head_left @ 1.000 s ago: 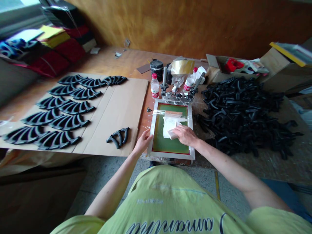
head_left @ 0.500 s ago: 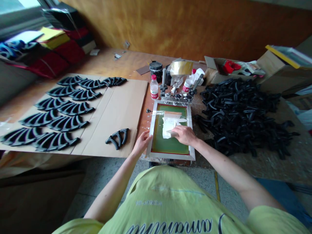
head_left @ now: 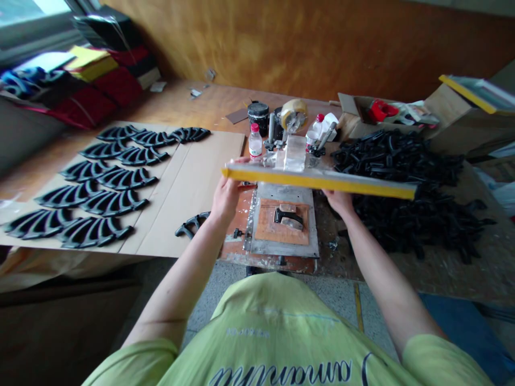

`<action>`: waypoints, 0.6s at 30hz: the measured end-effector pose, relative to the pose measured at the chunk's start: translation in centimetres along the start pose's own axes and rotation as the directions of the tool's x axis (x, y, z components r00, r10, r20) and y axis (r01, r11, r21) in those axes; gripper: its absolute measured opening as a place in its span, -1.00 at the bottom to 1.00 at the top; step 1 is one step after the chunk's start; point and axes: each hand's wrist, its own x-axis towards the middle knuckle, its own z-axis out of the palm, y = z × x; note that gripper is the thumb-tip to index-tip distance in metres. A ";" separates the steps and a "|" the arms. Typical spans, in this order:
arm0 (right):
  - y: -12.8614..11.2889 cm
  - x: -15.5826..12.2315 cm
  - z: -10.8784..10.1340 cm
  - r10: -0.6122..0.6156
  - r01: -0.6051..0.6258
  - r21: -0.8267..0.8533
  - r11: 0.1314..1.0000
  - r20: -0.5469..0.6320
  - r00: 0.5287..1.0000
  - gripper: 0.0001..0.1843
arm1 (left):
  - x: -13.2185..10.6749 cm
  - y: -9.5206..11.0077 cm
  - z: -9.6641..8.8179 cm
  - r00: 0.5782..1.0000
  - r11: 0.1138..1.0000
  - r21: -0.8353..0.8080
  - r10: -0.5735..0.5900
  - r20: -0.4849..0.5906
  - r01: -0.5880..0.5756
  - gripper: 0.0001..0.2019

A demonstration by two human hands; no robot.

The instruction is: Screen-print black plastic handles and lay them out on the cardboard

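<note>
A screen printing frame (head_left: 317,181) with a yellow front edge is raised and tilted above the base plate (head_left: 257,246). My left hand (head_left: 226,197) is closed on its left end. My right hand (head_left: 339,202) grips it from below, its fingertips partly hidden behind the edge. A clear, whitish block (head_left: 295,154) shows above the frame; what it rests on is hidden. Under the raised frame, a curved black plastic handle (head_left: 288,217) sits on an orange-brown wooden jig (head_left: 263,225) fixed to the plate.
Rows of similar black parts (head_left: 100,201) lie on cardboard (head_left: 161,214) to the left. At right is a large pile of black parts (head_left: 402,214). Behind stand a bottle (head_left: 255,142), a black tub (head_left: 258,115), a tape roll (head_left: 294,114) and an open carton (head_left: 354,120).
The frame has swung up from lying flat, uncovering the handle and jig. My right hand has left the white scraper and taken the frame's underside. My left hand has risen with the frame.
</note>
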 end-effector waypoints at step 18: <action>-11.3 -11.0 4.2 -0.499 0.486 0.117 0.866 0.206 0.841 -0.90 | -11.0 -10.4 0.2 0.734 0.724 -0.146 -0.678 0.026 0.674 -0.49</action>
